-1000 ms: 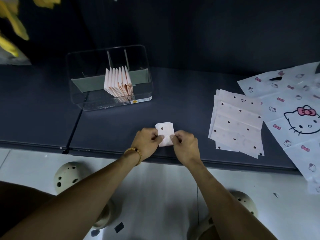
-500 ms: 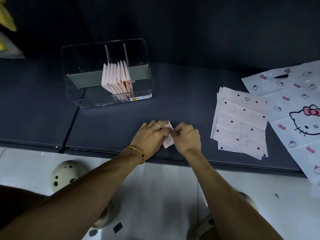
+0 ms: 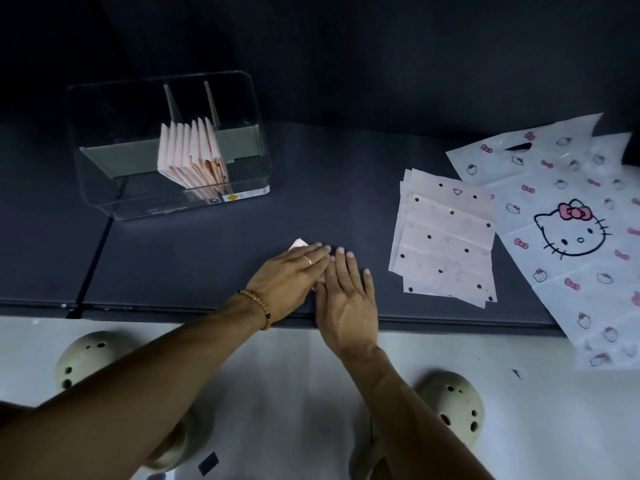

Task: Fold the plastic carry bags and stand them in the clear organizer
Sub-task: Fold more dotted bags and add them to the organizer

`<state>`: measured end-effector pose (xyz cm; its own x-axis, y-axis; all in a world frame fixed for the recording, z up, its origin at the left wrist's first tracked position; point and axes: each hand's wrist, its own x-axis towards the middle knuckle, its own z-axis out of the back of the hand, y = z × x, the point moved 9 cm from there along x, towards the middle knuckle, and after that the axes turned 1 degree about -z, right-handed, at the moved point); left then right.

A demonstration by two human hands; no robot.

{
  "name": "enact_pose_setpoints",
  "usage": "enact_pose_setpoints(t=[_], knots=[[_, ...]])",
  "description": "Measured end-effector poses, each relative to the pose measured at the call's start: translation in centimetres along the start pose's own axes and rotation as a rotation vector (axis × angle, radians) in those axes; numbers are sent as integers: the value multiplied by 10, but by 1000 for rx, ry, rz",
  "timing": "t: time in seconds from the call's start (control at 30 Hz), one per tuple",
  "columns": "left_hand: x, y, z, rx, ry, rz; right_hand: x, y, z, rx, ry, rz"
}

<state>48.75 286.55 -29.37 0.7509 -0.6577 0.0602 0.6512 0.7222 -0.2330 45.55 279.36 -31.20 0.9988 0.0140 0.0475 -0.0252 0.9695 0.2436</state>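
Two flat hands, my left hand (image 3: 291, 275) and right hand (image 3: 348, 296), are pressing the small folded pink plastic bag (image 3: 299, 243). It looks thin, light and slippery, so I should pinch its edges.

A shop-like packing counter (image 3: 346, 188): stacked printed carry bags (image 3: 446, 237), clear organizer (image 3: 166, 147).

Dark slate-grey desk (image 3: 346, 188) spanning the view, with a seam (image 3: 98, 258) at 9 o'clock. Dark wall (image 3: 346, 46) at 12 o'clock. Pale floor (image 3: 277, 393) at 6 o'clock. Dim lighting throughout.
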Motion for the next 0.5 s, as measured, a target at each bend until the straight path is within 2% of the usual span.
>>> enact_pose_setpoints(t=[0.2, 0.4, 0.5], knots=[[-4, 29, -4, -61, 42, 2, 0, -1, -2, -3, 37, 13], [-16, 93, 4, -34, 84, 153, 0, 0, -2, -1, 49, 3], [-14, 99, 17, -122, 5, 269, 0, -1, -1, 3, 37, -7]])
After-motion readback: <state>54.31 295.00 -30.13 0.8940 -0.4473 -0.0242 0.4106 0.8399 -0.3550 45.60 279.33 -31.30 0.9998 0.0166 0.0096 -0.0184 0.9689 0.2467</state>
